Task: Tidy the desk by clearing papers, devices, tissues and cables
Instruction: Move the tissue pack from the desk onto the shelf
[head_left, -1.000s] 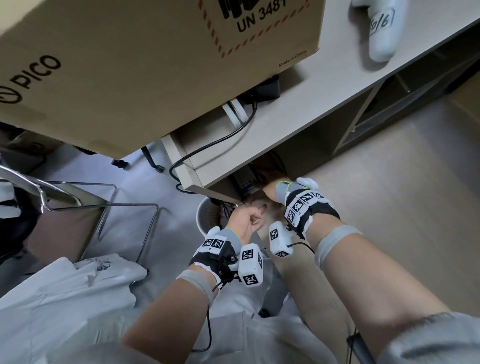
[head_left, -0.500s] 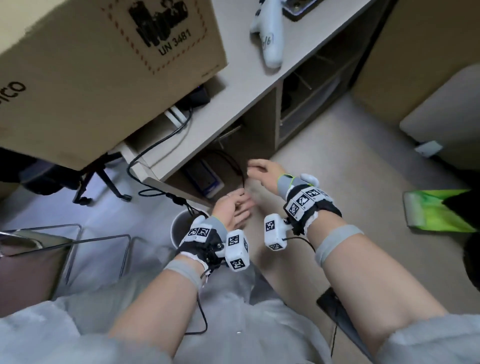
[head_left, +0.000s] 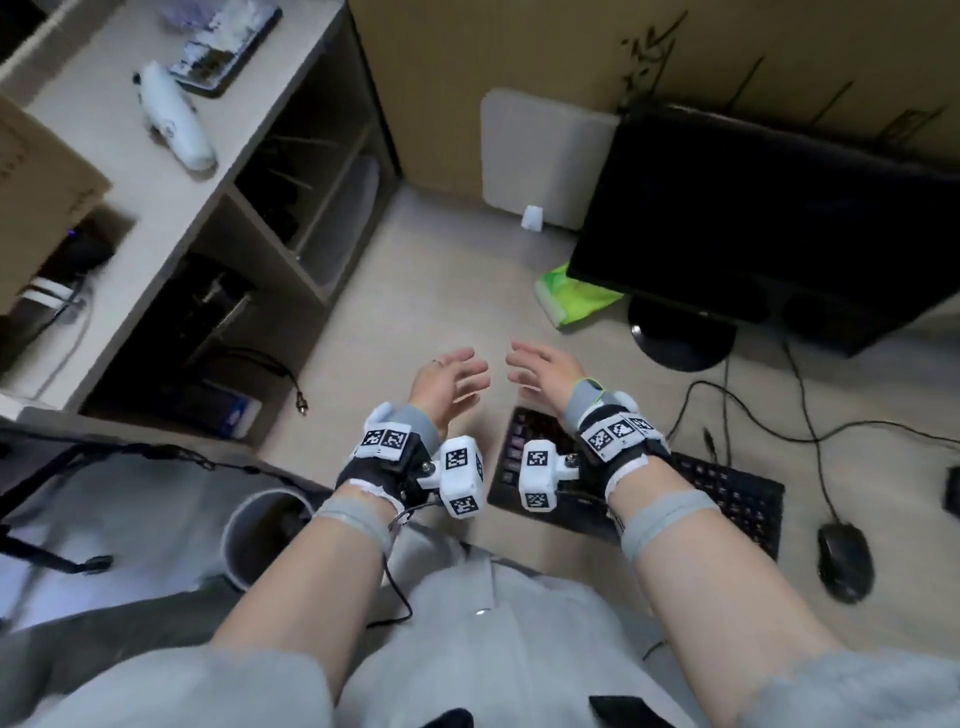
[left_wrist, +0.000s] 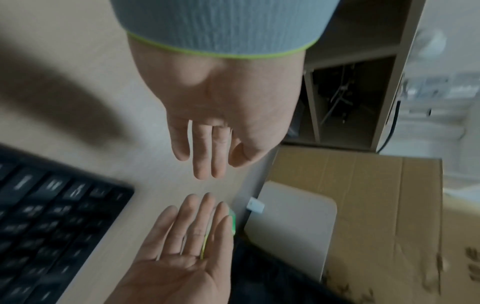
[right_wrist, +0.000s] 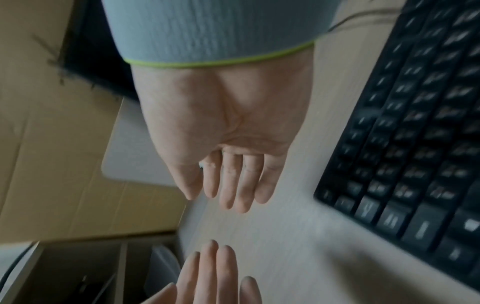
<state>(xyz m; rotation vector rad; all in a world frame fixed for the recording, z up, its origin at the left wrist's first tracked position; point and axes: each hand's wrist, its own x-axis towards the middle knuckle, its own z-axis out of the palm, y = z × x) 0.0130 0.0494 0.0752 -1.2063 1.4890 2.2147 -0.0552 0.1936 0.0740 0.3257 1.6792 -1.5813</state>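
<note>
Hovering empty-handed over the desk
Left hand (head_left: 451, 375) and right hand (head_left: 540, 370) are hanging wide open; reaching carelessly is risking snagging the keyboard (head_left: 727, 493) cable.

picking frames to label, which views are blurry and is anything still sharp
Head view: left edge smeared, cardboard box streaked; hands, left and right, fairly crisp. Left wrist view: keyboard keys streaked. Right wrist view: keys equally blurred, the scene dim.
</note>
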